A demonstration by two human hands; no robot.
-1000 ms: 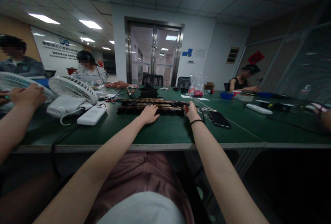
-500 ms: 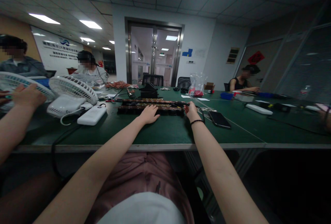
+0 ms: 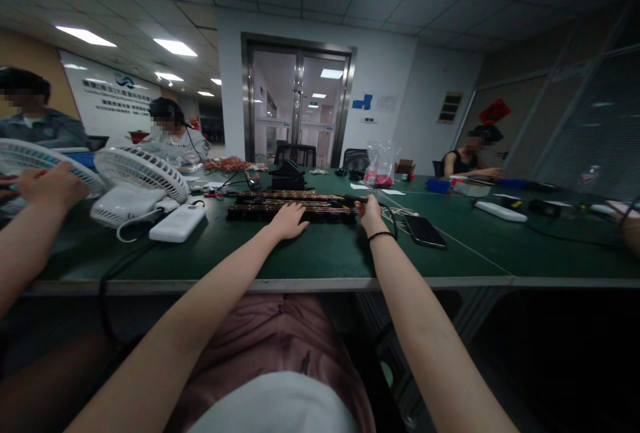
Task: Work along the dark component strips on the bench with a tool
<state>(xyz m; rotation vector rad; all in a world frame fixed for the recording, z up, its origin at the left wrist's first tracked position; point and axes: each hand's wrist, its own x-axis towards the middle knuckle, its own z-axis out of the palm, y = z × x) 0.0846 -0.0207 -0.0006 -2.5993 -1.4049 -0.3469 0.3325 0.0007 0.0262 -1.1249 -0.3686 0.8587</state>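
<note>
In front of me on the table lies a long dark rack [image 3: 245, 211] strung with several thin, copper-coloured rods or wires. My left hand [image 3: 289, 221] rests palm down across its near side, fingers stretched out. At the rack's right end, my right hand [image 3: 370, 214] is closed around a slim black corded tool [image 3: 353, 199] that points left over the rods. I cannot make out the tool's tip. Its black cable [image 3: 394, 218] loops down behind my right wrist.
A black phone [image 3: 425, 231] lies right of my right hand, beside coiled white cable [image 3: 400, 213]. Left stand a white power bank [image 3: 177, 223] and a white fan [image 3: 143, 176]. A co-worker's hand [image 3: 55, 186] is at far left. Behind the rack sits a black stand [image 3: 289, 176].
My hands stay in nearly the same place on the rack. At far right, a co-worker's arm and a dark cable have shifted slightly.
</note>
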